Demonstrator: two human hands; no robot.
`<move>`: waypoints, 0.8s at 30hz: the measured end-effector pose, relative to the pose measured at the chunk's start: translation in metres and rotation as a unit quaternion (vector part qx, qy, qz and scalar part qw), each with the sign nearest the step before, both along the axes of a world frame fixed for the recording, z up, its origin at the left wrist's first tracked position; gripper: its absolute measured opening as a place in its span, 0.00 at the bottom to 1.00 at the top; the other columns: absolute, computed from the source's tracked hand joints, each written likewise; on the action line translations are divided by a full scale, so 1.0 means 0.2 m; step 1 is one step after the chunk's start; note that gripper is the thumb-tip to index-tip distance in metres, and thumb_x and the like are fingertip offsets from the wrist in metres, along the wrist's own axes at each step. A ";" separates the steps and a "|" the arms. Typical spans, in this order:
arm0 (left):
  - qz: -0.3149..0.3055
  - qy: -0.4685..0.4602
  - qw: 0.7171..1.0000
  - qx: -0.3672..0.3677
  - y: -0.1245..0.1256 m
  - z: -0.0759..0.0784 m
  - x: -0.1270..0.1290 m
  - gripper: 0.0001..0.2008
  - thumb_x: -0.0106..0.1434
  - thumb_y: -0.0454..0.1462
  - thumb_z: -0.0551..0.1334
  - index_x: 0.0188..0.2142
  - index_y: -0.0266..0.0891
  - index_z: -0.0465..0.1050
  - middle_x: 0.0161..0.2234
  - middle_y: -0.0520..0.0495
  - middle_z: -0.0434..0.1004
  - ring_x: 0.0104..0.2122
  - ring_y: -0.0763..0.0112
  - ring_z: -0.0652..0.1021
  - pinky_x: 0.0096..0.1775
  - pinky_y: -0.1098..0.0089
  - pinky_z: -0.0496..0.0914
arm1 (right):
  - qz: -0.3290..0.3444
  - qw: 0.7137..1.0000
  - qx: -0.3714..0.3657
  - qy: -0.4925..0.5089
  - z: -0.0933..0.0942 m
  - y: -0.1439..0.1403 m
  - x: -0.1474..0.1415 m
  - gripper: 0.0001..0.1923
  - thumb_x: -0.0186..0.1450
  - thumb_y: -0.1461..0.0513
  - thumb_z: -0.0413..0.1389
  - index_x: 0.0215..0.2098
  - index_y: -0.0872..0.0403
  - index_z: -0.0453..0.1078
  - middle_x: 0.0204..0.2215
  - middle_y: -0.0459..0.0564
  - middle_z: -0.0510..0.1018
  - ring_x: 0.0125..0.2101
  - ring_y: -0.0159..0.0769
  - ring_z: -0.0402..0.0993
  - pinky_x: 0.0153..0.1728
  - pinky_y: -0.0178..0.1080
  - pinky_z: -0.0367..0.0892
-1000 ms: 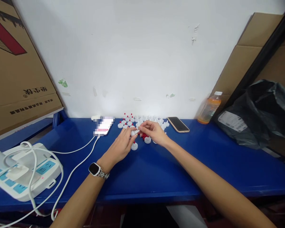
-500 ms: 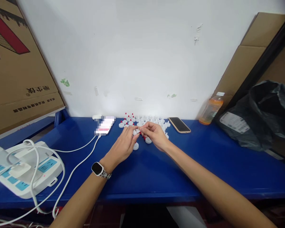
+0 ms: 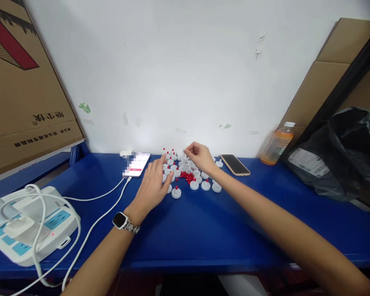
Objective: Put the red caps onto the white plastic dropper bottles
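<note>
My left hand (image 3: pixel 154 181) is open, its fingers spread flat over the left edge of a group of white nozzle caps with red tips (image 3: pixel 176 192). Some of those caps are partly covered by it. My right hand (image 3: pixel 200 157) is over the back of the group, thumb and fingertips pinched together among plain white nozzle caps (image 3: pixel 188 164); what lies between the fingertips is too small to make out. Between the two hands, a small heap of loose red tips (image 3: pixel 187 177) lies on the blue table (image 3: pixel 185 230).
A phone with a lit screen (image 3: pixel 137 165) lies left of the caps, a dark phone (image 3: pixel 235 164) right of them. White cables run to a power strip (image 3: pixel 49 226). An orange drink bottle (image 3: pixel 277 144) and black plastic bag (image 3: pixel 323 156) stand at right, a cardboard box (image 3: pixel 27 82) at left.
My hands were together over the caps, working on a small white piece; now they are apart. The left has moved left and opened, the right has moved back over the white caps.
</note>
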State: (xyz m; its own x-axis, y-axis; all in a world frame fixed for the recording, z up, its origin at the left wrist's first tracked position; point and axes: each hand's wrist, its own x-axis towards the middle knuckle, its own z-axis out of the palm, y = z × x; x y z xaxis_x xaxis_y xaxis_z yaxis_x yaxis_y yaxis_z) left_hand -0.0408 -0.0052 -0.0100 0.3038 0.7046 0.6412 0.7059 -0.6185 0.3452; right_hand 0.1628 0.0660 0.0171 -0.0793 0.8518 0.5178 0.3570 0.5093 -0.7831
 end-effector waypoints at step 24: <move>-0.009 0.048 0.998 -0.037 -0.01 -0.02 0.01 0.12 0.71 0.43 0.52 0.49 0.42 0.67 0.50 0.43 0.69 0.52 0.57 0.68 0.54 0.54 0.66 | -0.041 0.927 -0.037 -0.372 -0.01 0.32 -0.02 0.11 0.61 0.59 0.60 0.38 0.56 0.78 0.29 0.51 0.81 0.29 0.35 0.74 0.30 0.33 0.62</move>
State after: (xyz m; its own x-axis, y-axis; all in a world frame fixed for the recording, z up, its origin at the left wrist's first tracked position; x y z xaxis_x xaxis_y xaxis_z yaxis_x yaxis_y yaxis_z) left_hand -0.0378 -0.0077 -0.0135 0.3742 0.7424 0.5557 0.7266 -0.6070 0.3218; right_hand 0.1579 0.1292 0.0160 -0.3240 0.9019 0.2857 0.8473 0.4110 -0.3363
